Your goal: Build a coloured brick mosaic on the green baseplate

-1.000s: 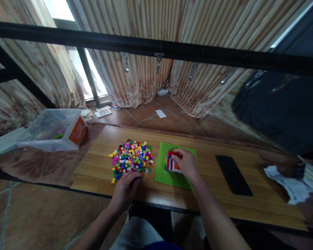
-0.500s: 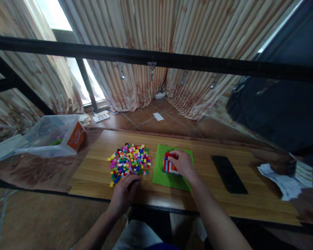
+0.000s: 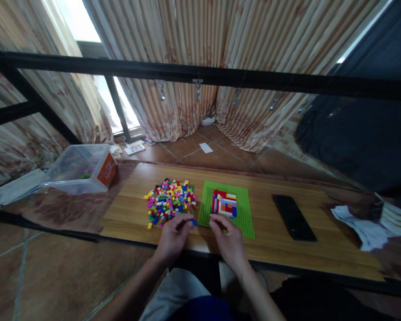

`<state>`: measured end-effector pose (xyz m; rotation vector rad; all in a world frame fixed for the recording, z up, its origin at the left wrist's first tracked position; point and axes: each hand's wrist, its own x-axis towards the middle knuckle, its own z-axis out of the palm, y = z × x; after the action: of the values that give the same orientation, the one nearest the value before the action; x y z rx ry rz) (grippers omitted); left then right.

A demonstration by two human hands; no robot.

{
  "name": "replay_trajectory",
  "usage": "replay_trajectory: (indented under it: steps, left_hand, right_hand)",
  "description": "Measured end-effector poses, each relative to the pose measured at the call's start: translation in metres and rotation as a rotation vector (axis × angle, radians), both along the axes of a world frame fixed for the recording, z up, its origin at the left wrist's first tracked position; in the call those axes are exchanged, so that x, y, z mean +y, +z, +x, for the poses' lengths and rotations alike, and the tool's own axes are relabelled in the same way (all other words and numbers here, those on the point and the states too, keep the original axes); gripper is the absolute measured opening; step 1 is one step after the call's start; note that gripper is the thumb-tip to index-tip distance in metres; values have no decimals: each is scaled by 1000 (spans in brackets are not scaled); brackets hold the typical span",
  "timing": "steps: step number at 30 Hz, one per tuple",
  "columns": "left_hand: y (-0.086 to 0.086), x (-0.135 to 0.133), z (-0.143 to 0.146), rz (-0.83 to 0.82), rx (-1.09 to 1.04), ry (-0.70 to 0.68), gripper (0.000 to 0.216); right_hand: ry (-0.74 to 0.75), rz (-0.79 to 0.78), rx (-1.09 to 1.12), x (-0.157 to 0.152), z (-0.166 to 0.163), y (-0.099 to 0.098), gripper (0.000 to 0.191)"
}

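Note:
My left hand (image 3: 173, 236) is closed in a pinch on a small blue brick (image 3: 194, 222), at the front right of a loose pile of coloured bricks (image 3: 170, 198). Facing it, my right hand (image 3: 232, 240) is over the front edge of the green baseplate (image 3: 245, 218). Its thumb and forefinger are slightly apart, and I see nothing between them. On the plate sits a block of red, white, blue, yellow and orange bricks (image 3: 223, 204), just beyond my right fingertips.
A black phone-like slab (image 3: 294, 217) lies on the wooden tabletop (image 3: 330, 249) to the right, with crumpled white paper (image 3: 352, 227) past it. At the far left stands a clear plastic bin (image 3: 80, 171) with an orange label. A black rail (image 3: 173, 71) crosses ahead.
My right hand has come off the brick block, back toward me and left. My left hand has moved right with the blue brick, so the two hands are now close together.

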<state>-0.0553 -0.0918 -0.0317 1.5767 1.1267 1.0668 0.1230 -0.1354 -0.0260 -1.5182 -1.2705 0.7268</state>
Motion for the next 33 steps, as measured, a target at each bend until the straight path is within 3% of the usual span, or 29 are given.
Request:
replay_trajectory:
  steps: [5,10,16,22,33]
  left_hand:
    - [5,-1,17,-4,-49,-78,16]
    - [2,-6,14,69,51,-119,16]
    - [-5,-8,-13,244,378,-58,17]
    - [-12,-2,-18,282,394,-86,19]
    - [-13,0,-15,231,438,-68,18]
  right_hand:
    - [63,-29,45,-9,-15,6,24]
    - [103,-33,0,-10,-20,1,23]
    - [72,87,-419,18,-20,-2,25]
    - [115,12,-825,66,-23,6,22]
    - [127,-12,-944,81,-31,-8,15]
